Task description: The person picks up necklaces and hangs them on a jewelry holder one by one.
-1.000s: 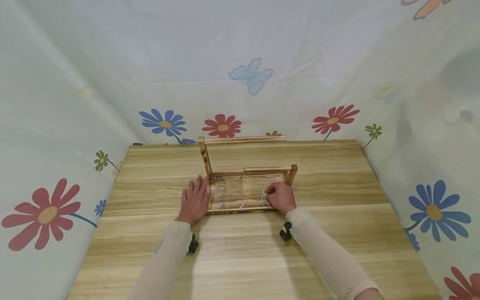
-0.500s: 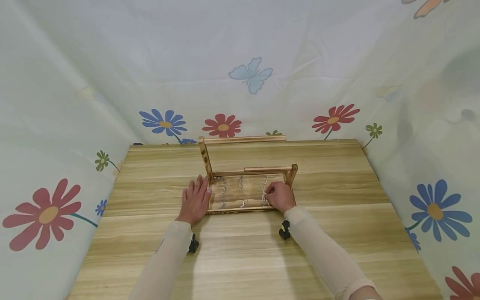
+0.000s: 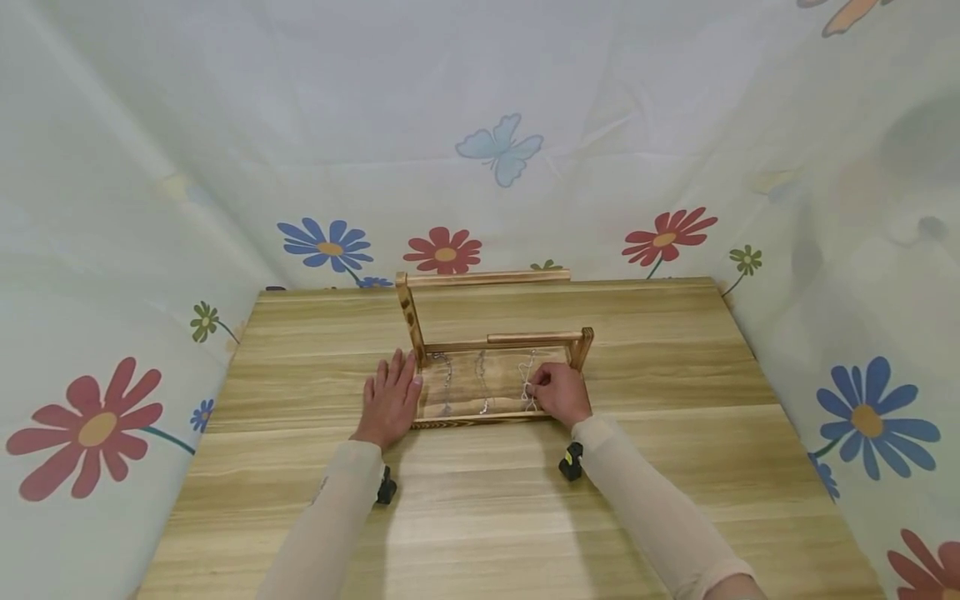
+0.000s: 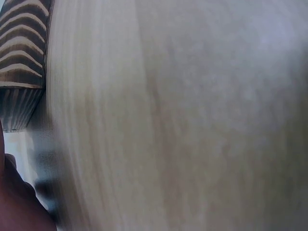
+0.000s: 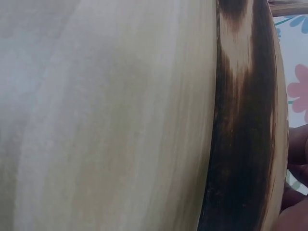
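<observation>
A scorched-wood jewelry stand with a shallow tray (image 3: 487,418) lies in the middle of the head view. Three thin silvery chains run front to back in the tray: a left chain (image 3: 447,385), a middle chain (image 3: 482,379) and a right chain (image 3: 526,375). Over the tray's right end, the right hand (image 3: 564,393) pinches the right chain between thumb and fingertips. The left hand (image 3: 388,402) lies with its fingers extended along the tray's left end, thumb at the edge. Wrist views mostly show the table, with the tray's dark front side (image 5: 243,120) close by.
Rising from the stand are a tall left post (image 3: 410,321) with a long top bar (image 3: 487,278) and a short right post (image 3: 581,348) with a lower bar (image 3: 534,338). The wooden table (image 3: 480,508) meets a flower-printed cloth (image 3: 360,108) behind and at the sides.
The right fingertips have shifted slightly left along the tray, and the loop of the right chain beside them has changed shape. The left hand and the stand stay in place.
</observation>
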A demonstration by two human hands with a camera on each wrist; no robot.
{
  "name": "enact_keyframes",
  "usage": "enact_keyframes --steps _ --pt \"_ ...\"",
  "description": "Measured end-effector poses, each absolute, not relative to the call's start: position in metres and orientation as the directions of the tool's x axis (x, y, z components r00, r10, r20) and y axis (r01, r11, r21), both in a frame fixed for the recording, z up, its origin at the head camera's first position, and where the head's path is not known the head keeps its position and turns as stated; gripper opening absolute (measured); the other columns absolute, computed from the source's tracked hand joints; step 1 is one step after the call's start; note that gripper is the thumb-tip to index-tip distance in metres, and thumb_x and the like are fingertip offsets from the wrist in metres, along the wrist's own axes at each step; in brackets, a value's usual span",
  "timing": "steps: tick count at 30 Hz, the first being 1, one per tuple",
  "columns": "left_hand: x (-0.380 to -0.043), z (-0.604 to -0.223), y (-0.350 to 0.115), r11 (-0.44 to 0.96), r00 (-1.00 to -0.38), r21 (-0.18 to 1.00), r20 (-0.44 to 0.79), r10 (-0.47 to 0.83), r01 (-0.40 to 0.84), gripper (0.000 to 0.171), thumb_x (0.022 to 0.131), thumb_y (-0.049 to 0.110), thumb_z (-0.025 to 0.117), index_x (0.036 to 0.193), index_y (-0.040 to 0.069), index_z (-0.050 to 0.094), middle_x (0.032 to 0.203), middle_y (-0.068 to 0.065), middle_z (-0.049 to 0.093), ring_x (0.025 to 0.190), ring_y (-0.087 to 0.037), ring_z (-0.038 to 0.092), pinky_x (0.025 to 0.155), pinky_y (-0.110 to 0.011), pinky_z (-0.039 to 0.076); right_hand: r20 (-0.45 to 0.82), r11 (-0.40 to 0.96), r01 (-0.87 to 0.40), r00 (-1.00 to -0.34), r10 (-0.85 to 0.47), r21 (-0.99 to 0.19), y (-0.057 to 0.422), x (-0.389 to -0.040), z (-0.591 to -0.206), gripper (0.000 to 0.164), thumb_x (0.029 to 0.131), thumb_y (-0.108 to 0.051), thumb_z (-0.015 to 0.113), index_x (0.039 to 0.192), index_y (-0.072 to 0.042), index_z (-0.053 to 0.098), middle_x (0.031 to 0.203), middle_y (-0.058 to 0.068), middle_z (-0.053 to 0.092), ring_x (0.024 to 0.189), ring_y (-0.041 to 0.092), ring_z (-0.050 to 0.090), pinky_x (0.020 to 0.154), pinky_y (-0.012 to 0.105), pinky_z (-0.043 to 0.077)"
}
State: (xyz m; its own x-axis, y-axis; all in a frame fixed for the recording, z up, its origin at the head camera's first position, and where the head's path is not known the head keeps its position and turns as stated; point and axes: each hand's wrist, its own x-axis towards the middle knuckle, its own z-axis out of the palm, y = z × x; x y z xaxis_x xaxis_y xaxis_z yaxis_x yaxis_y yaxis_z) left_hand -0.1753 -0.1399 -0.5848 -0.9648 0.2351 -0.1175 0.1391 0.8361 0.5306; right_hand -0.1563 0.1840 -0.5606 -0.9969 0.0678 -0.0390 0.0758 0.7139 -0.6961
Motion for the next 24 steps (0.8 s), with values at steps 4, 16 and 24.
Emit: enact_keyframes --steps 4,16,24 --pt "-0.1761 -0.5835 -0.1401 0.838 -0.965 0.529 -0.119 0.232 0.136 0.062 0.114 0.047 0.018 0.170 0.021 0.010 0.178 -0.011 0.003 0.163 -0.046 -0.001 0.126 -0.070 -0.001 0.004 0.707 0.036 -0.998 0.055 -0.706 0.1842 -0.1556 -0.5618 0.014 0.085 -0.014 0.085 0.074 -0.013 0.076 0.073 0.001 0.075 0.067 0.014 0.065 0.068 0.034 0.052" --pt "-0.1750 -0.5828 -0.1403 0.836 -0.967 0.530 -0.104 0.233 0.144 0.061 0.115 0.046 0.021 0.170 0.021 0.012 0.178 -0.013 0.007 0.162 -0.048 0.001 0.126 -0.072 0.001 -0.023 0.634 0.059 -0.998 0.064 -0.771 0.1846 -0.1543 -0.5607 0.013 0.089 -0.009 0.082 0.079 -0.008 0.074 0.079 0.006 0.075 0.070 0.014 0.063 0.067 0.031 0.051" --pt "-0.1757 -0.5833 -0.1402 0.836 -0.967 0.530 -0.109 0.232 0.141 0.061 0.115 0.046 0.021 0.170 0.021 0.012 0.178 -0.012 0.006 0.163 -0.047 0.001 0.126 -0.071 0.001 -0.050 0.595 0.056 -0.998 0.028 -0.802 0.1891 -0.1534 -0.5579 0.006 0.091 -0.008 0.080 0.089 -0.003 0.077 0.079 0.009 0.074 0.068 0.013 0.062 0.064 0.028 0.050"
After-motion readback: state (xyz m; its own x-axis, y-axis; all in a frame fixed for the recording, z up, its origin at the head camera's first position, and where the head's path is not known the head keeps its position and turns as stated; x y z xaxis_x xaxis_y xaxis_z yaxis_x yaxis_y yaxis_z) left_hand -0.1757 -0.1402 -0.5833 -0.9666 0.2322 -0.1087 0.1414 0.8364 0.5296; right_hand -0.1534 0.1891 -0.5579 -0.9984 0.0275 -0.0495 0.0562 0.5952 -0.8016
